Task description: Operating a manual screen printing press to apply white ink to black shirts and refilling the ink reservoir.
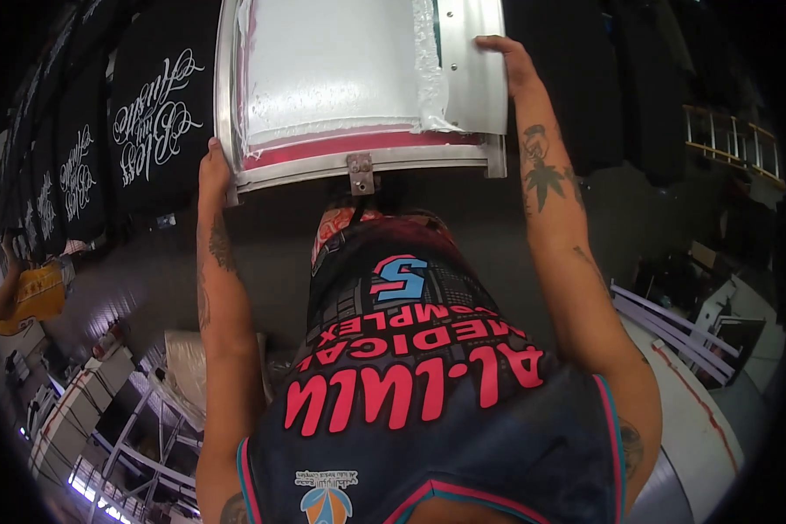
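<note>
A screen-printing frame [367, 172] with silver metal edges fills the top middle, in front of my body. Its pale screen [336, 61] has a white smeared layer along the right side and a red band near the edge closest to me, where a small metal clamp [361, 175] sits at the centre. My left hand [214, 162] grips the frame's left side at its near corner, fingers mostly hidden by the frame. My right hand [511, 65] holds the right side farther up, thumb over the metal edge and other fingers largely out of sight.
Black T-shirts [131, 79] with white lettering lie in a row at left; more black garments [585, 70] are at right. Another person in a yellow top [31, 293] is at far left. A yellow ladder [725, 140], metal racks [672, 332] and a wrapped board [183, 367] stand around me.
</note>
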Tool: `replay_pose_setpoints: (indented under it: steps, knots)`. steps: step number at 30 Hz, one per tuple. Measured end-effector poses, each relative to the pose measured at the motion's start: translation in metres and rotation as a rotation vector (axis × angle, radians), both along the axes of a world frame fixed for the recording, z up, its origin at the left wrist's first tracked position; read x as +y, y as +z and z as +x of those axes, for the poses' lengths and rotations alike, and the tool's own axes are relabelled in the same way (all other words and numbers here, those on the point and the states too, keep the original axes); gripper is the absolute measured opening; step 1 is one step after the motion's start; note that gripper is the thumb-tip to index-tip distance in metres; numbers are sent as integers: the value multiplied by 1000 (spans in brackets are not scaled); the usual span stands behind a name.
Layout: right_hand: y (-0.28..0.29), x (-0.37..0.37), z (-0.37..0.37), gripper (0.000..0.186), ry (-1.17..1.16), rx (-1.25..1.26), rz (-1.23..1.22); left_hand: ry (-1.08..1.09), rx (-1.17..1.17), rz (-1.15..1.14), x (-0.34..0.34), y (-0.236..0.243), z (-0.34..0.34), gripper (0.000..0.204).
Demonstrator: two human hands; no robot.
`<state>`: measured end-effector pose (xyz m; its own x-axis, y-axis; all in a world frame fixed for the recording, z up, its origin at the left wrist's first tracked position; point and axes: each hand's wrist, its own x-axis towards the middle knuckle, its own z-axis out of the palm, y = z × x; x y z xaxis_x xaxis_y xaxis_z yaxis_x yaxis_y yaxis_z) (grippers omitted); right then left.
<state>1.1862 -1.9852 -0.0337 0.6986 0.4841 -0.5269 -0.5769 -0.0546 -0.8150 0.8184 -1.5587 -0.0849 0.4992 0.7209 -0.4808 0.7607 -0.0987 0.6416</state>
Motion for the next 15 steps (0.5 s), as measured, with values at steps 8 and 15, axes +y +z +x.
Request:
replay_pose_setpoints:
  steps: [8, 15]
  knots:
    - [-4, -8, -19, 53, -50, 21, 29, -22, -49, 199, -15, -5, -5, 72]
    - [-37, -28, -11, 40, -129, 238, 128, -55, -2, 152, -7, -32, -20, 70]
